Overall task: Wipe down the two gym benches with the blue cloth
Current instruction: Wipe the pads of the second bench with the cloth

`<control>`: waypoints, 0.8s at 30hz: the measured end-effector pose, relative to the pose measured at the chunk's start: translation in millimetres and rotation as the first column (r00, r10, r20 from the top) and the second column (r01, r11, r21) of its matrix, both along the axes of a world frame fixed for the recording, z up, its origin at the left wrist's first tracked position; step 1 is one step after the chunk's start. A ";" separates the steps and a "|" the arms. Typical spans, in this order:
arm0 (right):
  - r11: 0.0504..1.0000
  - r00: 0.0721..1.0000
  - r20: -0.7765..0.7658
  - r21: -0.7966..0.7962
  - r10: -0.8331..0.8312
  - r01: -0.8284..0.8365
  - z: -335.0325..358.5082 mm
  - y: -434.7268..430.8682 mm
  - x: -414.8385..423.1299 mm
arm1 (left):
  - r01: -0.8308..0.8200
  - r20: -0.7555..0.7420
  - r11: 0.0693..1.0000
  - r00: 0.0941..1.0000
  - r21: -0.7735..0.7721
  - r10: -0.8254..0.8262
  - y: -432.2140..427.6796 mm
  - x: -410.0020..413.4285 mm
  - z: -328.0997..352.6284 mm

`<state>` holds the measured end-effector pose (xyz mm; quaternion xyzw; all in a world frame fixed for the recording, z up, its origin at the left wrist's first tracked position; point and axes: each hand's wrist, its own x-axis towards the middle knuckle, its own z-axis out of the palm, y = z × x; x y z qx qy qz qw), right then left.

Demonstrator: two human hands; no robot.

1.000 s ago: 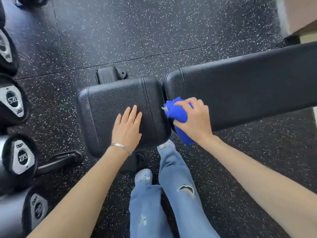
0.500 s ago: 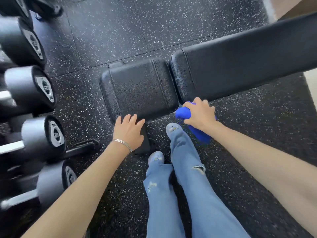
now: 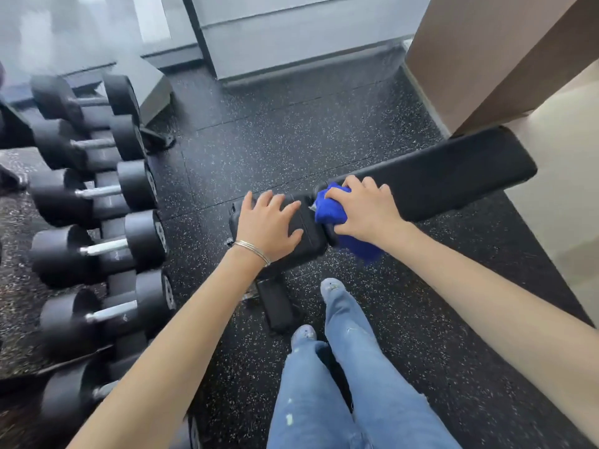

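Observation:
A black padded gym bench lies across the floor, with a short seat pad (image 3: 309,233) on the left and a long back pad (image 3: 453,176) running to the right. My left hand (image 3: 267,223) rests flat on the seat pad, fingers spread. My right hand (image 3: 364,210) grips the bunched blue cloth (image 3: 330,209) against the near end of the back pad, right at the gap between the two pads. Part of the cloth hangs down below my wrist. Only one bench is in view.
A rack of black dumbbells (image 3: 97,218) fills the left side. A brown column (image 3: 486,59) and a pale wall stand at the right, close to the bench's far end. A grey wall base runs along the back. My legs in blue jeans (image 3: 340,384) stand before the bench on speckled rubber flooring.
The camera has risen and pulled back, so the bench looks smaller and the room shows. My right hand has moved the cloth from the bench's near edge up onto the back pad's end.

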<state>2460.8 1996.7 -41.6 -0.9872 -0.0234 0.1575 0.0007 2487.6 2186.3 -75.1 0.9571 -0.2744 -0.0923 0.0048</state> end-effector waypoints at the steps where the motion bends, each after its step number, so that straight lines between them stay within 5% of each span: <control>1: 1.000 1.000 0.007 0.001 0.002 -0.002 16.6 -0.3 0.2 | 0.004 0.023 1.000 1.000 -0.003 -0.004 0.1 1.0 15.6; 10: 0.999 0.996 0.078 0.025 -0.032 0.031 118.2 -21.8 5.3 | -0.053 0.138 0.998 0.989 -0.033 0.057 12.7 13.6 112.5; 24: 0.989 0.981 0.178 0.108 0.079 -0.100 159.7 -86.2 39.7 | -0.262 0.218 0.965 0.940 -0.028 0.262 -28.4 27.8 162.3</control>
